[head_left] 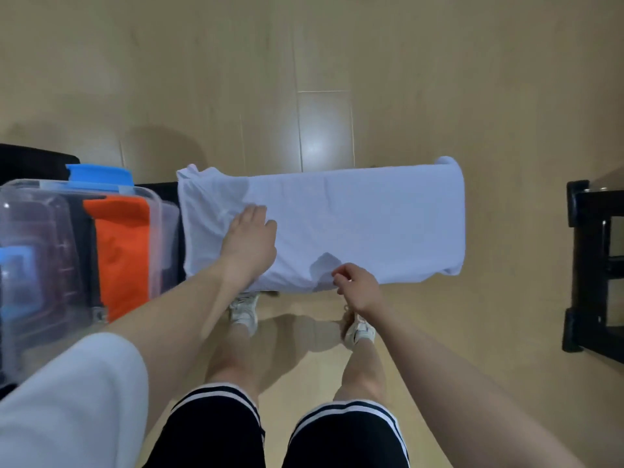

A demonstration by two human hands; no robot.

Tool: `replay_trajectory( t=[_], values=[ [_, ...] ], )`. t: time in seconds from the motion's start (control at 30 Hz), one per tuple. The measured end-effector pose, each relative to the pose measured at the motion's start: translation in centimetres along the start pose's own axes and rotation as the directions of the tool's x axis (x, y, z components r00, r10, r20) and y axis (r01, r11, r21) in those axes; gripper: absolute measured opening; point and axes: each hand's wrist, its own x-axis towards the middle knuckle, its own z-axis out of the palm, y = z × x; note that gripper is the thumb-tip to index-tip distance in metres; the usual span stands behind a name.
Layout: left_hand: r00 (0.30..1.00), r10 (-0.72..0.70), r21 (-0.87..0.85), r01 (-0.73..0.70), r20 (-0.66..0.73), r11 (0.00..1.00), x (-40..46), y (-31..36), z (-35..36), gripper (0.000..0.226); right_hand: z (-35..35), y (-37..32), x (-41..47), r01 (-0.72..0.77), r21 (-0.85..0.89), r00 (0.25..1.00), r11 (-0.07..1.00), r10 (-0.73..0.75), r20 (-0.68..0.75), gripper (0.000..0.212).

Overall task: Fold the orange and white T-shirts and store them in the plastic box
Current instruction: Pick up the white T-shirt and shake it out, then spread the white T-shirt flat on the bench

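Far left: clear plastic box (44,265) with blue latch (98,175), orange T-shirt (123,251) already lying folded inside. Just right of box: white T-shirt (337,221), folded into long band, spread flat on narrow surface, right end hanging over edge. Your left hand (248,243) lies open, palm down, on left part of shirt. Your right hand (358,290) pinches near edge of shirt between thumb and fingertips. Far right: black frame (594,265) on wooden floor (337,62).

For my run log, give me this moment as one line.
stage: folding | orange T-shirt: in clear plastic box | white T-shirt: spread flat, partly folded | left hand: flat on it | right hand: pinching near edge
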Motion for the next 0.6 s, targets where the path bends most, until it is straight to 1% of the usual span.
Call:
replay_trajectory(
  t=[0.07, 0.13, 0.17, 0.27, 0.37, 0.43, 0.47, 0.5, 0.53, 0.57, 0.6],
  values=[
    [0.997, 0.015, -0.051, -0.012, 0.071, 0.999, -0.2, 4.0, 1.5, 0.042, -3.3, 4.0, 0.3, -0.024, 0.009, 0.999, 1.0, 0.024, -0.039, 0.022],
    [0.996, 0.016, -0.136, -0.005, 0.085, 0.991, 0.2, 8.1, 3.5, 0.041, -6.4, 7.9, 0.8, -0.047, 0.025, 0.997, 0.999, 0.049, -0.065, 0.02],
    [0.996, 0.004, -0.207, 0.014, 0.085, 0.978, 0.5, 10.1, 4.5, 0.04, -7.7, 10.1, 1.2, -0.064, 0.048, 0.995, 0.997, 0.068, -0.08, 0.017],
    [0.993, -0.077, -0.419, 0.106, 0.085, 0.902, 1.6, 16.0, 7.5, 0.038, -11.2, 16.0, 2.3, -0.132, 0.234, 0.981, 0.963, 0.161, -0.11, 0.015],
    [0.973, -0.23, -0.601, 0.189, 0.009, 0.777, 2.0, 21.2, 10.3, 0.027, -13.5, 21.1, 4.2, -0.15, 0.347, 0.968, 0.926, 0.209, -0.139, 0.018],
    [0.938, -0.347, -0.71, 0.253, 0.014, 0.657, 1.8, 23.8, 12.6, 0.026, -14.3, 23.7, 5.4, -0.147, 0.415, 0.962, 0.898, 0.228, -0.153, 0.022],
    [0.912, -0.408, -0.755, 0.295, 0.041, 0.585, 1.7, 24.8, 13.9, 0.027, -14.5, 24.6, 5.9, -0.157, 0.456, 0.957, 0.876, 0.249, -0.149, 0.021],
    [0.88, -0.467, -0.803, 0.335, 0.081, 0.492, 1.7, 25.7, 15.3, 0.028, -14.4, 25.6, 6.5, -0.162, 0.507, 0.953, 0.846, 0.267, -0.142, 0.018],
    [0.842, -0.521, -0.858, 0.364, 0.137, 0.363, 1.7, 26.6, 16.7, 0.029, -14.3, 26.3, 7.1, -0.167, 0.56, 0.952, 0.811, 0.281, -0.122, 0.011],
    [0.797, -0.568, -0.909, 0.371, 0.205, 0.191, 1.9, 27.4, 17.9, 0.03, -14.1, 26.8, 7.7, -0.165, 0.604, 0.956, 0.779, 0.278, -0.097, 0.007],
    [0.746, -0.602, -0.935, 0.355, 0.285, -0.003, 2.3, 28.2, 19.1, 0.031, -13.8, 27.4, 8.7, -0.158, 0.639, 0.963, 0.753, 0.262, -0.07, 0.014]
  ],
)
